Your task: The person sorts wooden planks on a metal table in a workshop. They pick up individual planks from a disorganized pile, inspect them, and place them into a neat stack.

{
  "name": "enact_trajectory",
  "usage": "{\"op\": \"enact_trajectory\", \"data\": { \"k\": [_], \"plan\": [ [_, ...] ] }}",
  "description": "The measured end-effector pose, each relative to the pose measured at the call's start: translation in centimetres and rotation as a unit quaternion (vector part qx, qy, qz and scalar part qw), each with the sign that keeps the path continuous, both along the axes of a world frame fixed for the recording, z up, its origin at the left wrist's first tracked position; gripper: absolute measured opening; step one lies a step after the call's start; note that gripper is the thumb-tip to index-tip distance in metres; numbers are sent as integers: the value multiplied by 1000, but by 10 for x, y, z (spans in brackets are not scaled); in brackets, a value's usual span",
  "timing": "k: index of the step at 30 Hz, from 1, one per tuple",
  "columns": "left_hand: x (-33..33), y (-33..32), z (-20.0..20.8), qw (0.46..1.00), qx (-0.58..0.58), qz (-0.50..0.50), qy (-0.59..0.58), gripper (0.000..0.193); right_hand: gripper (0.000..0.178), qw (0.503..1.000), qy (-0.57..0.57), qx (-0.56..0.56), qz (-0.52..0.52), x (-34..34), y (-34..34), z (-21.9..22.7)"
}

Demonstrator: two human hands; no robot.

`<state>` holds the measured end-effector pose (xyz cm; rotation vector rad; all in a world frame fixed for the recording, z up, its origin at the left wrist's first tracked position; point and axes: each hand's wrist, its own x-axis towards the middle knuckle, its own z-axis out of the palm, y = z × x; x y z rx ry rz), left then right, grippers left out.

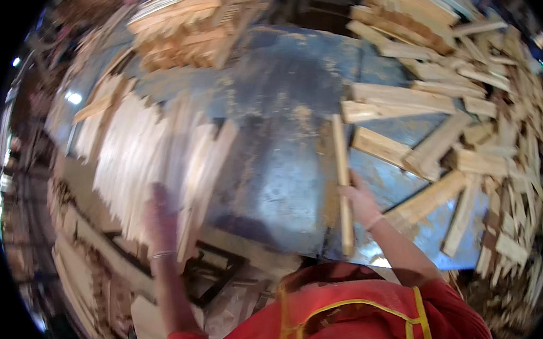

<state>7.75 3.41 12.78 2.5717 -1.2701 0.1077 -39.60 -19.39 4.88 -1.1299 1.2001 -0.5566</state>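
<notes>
I see a wide metal table [279, 106], blue-grey and scuffed, and I place everything else against it. Along its left side lies a big fan of pale thin slats [138, 153], laid side by side and overlapping. At its far edge sits a squared stack of cut wood [186, 30]. Its right side and far-right corner are buried under a loose heap of short offcuts [465, 143], spilling past the edge toward the floor. No bin, box or tray shows anywhere, so all the wood lies bare on the table or in open piles.

My right hand [359, 201] is at the near-right part of the table, fingers wrapped round the middle of one long narrow stick [343, 183] that runs from the near edge out toward the table's middle. My left hand [160, 218] is blurred at the near end of the slats, resting on or just over them; I cannot tell whether it is open or gripping.

As I judge it, the stick is held at one point only, so its far end could swing and knock the nearest offcuts. The slats overlap loosely, and a push from the left hand could slide some off the near edge
</notes>
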Motion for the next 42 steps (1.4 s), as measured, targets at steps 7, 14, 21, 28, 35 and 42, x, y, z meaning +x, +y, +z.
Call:
{"op": "enact_trajectory", "data": {
  "k": [7,14,21,28,35,42],
  "plan": [
    [52,-43,30,926,316,193,72,105,75,954,165,-94,232,7,-2,-13],
    [-125,-48,-40,991,58,-110,55,93,68,906,219,-194,-305,-172,-40,33],
    [-343,-124,-54,951,196,-130,200,107,120,801,46,15,-597,-329,-116,-34],
    [-313,-110,-110,937,-12,-126,325,83,70,898,-162,-59,-405,-243,-90,10],
    [-317,-109,-60,633,-119,-28,764,96,62,981,-102,-40,-161,-101,-59,21],
    [-328,-135,-32,762,26,-88,641,66,88,998,13,2,55,-4,-5,-35]
  ]
}}
